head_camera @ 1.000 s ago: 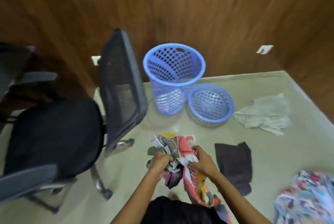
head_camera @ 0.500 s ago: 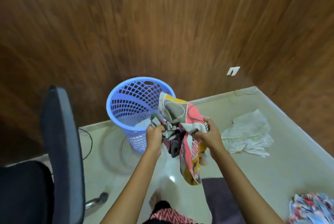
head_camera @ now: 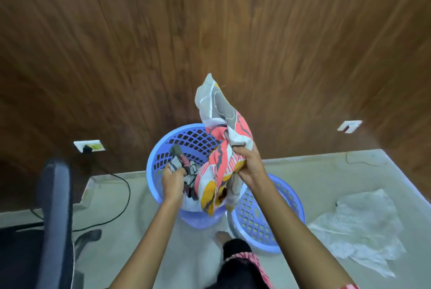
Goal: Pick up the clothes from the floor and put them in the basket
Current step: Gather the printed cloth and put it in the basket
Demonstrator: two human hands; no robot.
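A patterned cloth (head_camera: 221, 160) in pink, grey, white and yellow hangs over the mouth of the tall blue basket (head_camera: 163, 148). My left hand (head_camera: 172, 180) grips its lower grey end inside the basket's rim. My right hand (head_camera: 249, 167) grips it higher, above the basket's right rim, and one end of the cloth sticks up past that hand. Something white lies inside the basket. A white garment (head_camera: 359, 228) lies on the floor at the right.
The blue perforated lid (head_camera: 268, 221) lies on the floor right of the basket. A black office chair (head_camera: 53, 218) stands at the left, with a cable (head_camera: 121, 195) running from a wall socket (head_camera: 88, 145). A wood-panelled wall stands behind. My foot (head_camera: 224, 236) is near the basket.
Both hands lifted the patterned cloth from the floor and carried it forward over the basket. The view came closer to the basket; the dark cloth and the printed cloth left the view.
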